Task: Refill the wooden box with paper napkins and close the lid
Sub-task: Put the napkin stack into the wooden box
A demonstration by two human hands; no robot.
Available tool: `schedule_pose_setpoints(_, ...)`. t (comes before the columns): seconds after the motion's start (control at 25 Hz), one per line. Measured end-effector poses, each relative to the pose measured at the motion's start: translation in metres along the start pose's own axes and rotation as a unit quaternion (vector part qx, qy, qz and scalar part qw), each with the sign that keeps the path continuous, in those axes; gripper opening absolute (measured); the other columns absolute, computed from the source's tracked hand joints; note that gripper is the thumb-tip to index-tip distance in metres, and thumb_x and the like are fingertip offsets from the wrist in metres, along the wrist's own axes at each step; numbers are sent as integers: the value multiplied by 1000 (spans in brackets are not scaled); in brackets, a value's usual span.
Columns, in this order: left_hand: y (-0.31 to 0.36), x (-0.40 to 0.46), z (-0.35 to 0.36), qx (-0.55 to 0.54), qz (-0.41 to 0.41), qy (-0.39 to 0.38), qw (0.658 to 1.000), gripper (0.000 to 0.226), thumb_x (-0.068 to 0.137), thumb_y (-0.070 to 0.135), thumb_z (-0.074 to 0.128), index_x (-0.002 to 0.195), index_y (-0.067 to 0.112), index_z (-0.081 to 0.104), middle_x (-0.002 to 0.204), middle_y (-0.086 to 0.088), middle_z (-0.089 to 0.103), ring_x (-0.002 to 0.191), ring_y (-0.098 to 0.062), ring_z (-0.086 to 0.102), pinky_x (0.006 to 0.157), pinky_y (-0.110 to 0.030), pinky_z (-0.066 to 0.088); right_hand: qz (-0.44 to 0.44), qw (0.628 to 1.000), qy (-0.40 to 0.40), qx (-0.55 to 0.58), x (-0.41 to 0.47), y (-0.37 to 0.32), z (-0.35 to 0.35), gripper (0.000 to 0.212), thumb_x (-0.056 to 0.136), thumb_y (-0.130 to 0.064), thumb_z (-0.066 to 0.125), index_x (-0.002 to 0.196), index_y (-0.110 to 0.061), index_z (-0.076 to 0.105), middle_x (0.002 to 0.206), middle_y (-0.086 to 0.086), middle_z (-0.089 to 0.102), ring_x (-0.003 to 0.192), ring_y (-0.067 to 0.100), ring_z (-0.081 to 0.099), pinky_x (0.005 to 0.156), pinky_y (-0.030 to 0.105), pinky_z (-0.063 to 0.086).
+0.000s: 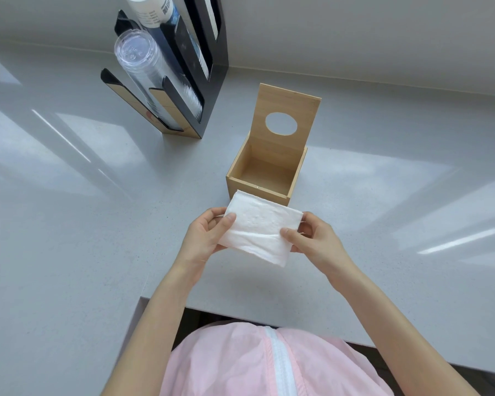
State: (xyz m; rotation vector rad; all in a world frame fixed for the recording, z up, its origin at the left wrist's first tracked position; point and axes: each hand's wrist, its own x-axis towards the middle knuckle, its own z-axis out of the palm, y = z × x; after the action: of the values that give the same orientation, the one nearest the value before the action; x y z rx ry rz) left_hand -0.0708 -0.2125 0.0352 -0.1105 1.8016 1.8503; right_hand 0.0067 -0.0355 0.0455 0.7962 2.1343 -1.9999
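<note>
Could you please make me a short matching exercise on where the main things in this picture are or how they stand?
Things:
1. lid
2. box
3. napkins
4. clear cups

States:
A. stacked in the black rack at the back left
B. held between both hands
C. standing upright, open
D. empty inside, on the counter

Pairs: 1-C, 2-D, 3-B, 4-A

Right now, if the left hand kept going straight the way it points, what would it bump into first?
Probably the wooden box. The left hand points up and slightly right across the counter, holding the napkins, whose far edge already overlaps the box's front wall in view. Height is unclear, so it might pass above the rim.
</note>
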Motion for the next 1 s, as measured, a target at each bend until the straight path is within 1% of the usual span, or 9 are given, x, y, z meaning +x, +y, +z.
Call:
schedule_pose_setpoints(0.2,19,13,6,57,33,18,998,4,88,20,58,91,21,59,87,3,64,72,-8,61,63,-19,53,-28,999,33,-10,9,-14,-7,6,92,-18,53,89,-21,58,86,-2,62,70,7,66,70,17,57)
schedule_pose_setpoints(0.36,38,29,10,103,65,27,992,3,88,20,58,86,22,59,92,1,60,73,-8,58,66,-22,51,-55,996,54,-55,27,-33,-12,3,91,-16,54,90,-14,57,81,-6,59,73,15,63,59,10,55)
schedule_pose_setpoints(0.48,58,51,13,125,93,28,987,4,88,23,59,83,24,59,94,-2,62,81,-15,57,78,-32,49,-69,991,78,-90,46,-48,-18,5,88,-16,55,92,-13,57,84,1,63,79,20,62,65,20,54)
schedule_pose_setpoints(0.56,71,67,16,167,115,35,979,4,87,24,59,86,20,60,88,0,62,83,-16,55,78,-28,46,-72,984,94,-135,60,-56,-21,8,88,-17,55,94,-13,58,89,7,66,82,23,62,66,26,49)
schedule_pose_setpoints(0.64,81,82,20,283,146,60,946,12,87,25,58,91,14,62,84,3,60,80,-14,53,68,-14,41,-75,970,110,-203,74,-62,-21,14,88,-19,53,97,-12,59,87,4,63,83,22,58,64,28,44)
schedule_pose_setpoints(0.68,86,88,24,344,160,70,923,16,87,25,57,94,11,63,85,3,60,80,-14,53,64,-12,40,-74,961,121,-237,80,-65,-20,16,87,-21,51,99,-12,59,87,2,62,85,23,58,66,31,44)
schedule_pose_setpoints(0.8,91,103,32,446,174,72,875,22,88,24,54,97,6,62,91,-3,65,87,-19,58,73,-26,44,-70,914,145,-371,93,-70,-18,20,88,-21,45,100,-10,57,95,6,66,90,30,58,67,34,41)
schedule_pose_setpoints(0.88,87,111,33,485,181,57,853,19,87,24,53,94,8,60,93,-5,68,91,-25,61,80,-35,50,-86,867,141,-470,98,-72,-14,16,89,-16,41,95,-6,52,93,12,66,83,34,55,63,32,35)
schedule_pose_setpoints(1.0,78,116,34,537,206,43,817,18,89,24,50,94,8,58,93,-10,69,89,-31,61,76,-41,50,-105,820,125,-549,100,-72,-8,6,89,-7,38,85,-11,39,87,14,59,80,34,51,60,33,30)
